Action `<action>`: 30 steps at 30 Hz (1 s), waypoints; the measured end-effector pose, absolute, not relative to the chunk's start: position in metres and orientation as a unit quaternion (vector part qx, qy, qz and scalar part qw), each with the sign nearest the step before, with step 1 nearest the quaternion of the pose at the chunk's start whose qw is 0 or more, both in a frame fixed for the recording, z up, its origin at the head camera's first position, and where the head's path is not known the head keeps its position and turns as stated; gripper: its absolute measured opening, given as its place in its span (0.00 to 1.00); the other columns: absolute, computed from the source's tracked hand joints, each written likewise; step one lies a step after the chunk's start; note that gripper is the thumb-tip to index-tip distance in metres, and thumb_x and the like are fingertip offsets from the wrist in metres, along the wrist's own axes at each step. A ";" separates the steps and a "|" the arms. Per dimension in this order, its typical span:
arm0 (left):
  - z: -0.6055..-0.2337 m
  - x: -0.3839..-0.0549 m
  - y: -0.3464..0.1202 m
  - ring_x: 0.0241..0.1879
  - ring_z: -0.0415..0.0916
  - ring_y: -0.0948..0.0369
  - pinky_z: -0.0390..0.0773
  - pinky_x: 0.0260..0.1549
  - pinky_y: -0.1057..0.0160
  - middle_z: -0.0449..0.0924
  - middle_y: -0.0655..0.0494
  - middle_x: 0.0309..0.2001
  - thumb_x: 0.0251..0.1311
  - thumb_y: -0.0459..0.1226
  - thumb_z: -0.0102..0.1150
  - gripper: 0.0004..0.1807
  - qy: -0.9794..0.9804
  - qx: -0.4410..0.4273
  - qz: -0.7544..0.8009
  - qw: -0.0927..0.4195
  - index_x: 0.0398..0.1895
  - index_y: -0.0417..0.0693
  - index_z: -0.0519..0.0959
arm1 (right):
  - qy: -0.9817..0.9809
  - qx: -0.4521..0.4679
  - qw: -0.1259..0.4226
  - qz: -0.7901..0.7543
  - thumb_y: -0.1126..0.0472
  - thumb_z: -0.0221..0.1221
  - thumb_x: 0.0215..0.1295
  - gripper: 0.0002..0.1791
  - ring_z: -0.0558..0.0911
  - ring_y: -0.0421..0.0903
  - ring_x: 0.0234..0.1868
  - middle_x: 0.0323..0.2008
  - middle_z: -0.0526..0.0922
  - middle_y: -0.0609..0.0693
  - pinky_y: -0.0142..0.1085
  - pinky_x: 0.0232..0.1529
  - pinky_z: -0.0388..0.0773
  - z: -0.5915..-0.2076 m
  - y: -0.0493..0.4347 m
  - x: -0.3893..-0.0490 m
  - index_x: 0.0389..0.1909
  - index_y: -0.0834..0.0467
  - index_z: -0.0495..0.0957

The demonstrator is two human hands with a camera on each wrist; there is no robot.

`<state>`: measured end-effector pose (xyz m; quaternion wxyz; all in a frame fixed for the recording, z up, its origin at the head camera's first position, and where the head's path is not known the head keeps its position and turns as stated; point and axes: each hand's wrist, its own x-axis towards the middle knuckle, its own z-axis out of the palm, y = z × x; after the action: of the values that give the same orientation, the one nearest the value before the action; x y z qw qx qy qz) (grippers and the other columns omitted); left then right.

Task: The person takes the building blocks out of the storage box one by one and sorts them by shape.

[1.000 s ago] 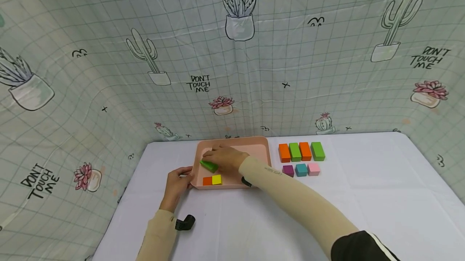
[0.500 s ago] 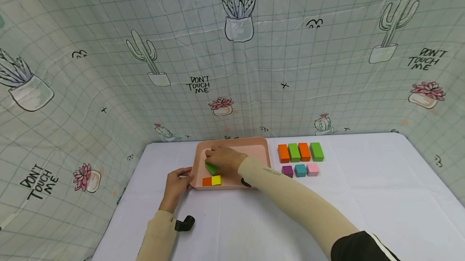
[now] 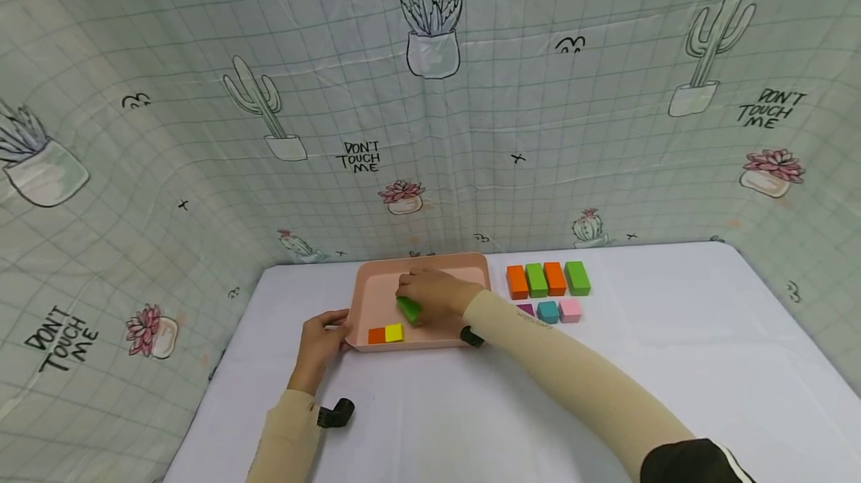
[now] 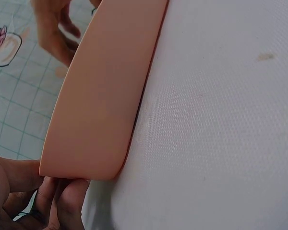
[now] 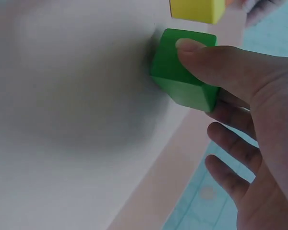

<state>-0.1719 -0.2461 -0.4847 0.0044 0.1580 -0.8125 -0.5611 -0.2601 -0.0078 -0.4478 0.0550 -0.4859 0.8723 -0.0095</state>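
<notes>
Tray (image 3: 377, 292), pink, on desk (image 3: 430, 416): left hand (image 3: 319, 341) grips its near left corner. Right hand (image 3: 433, 294) pinches green block (image 3: 408, 310), tilted, inside tray; can't tell if it touches the floor. Yellow block (image 3: 394, 333) just beside, orange block (image 3: 377, 336) against yellow.

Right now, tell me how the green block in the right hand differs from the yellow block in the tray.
The right hand pinches the green block; the yellow block is unheld. The green block looks long; the yellow block's visible face looks squarish. The green block slants; the yellow block roughly parallels the near edge of the tray. Both have flat faces.
</notes>
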 end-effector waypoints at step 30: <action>-0.483 -0.172 -0.244 0.30 0.76 0.63 0.79 0.26 0.72 0.77 0.33 0.54 0.73 0.27 0.58 0.18 -0.819 0.169 -0.548 -0.007 0.63 0.26 0.78 | 0.908 -0.343 -0.088 -0.223 0.65 0.78 0.58 0.36 0.74 0.63 0.67 0.65 0.79 0.61 0.63 0.68 0.71 -0.438 0.155 -0.238 0.68 0.66 0.77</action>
<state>-0.1725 -0.2437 -0.4829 -0.0071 0.1687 -0.8193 -0.5479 -0.2377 0.1545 -0.4377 -0.0884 -0.3435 0.9080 -0.2231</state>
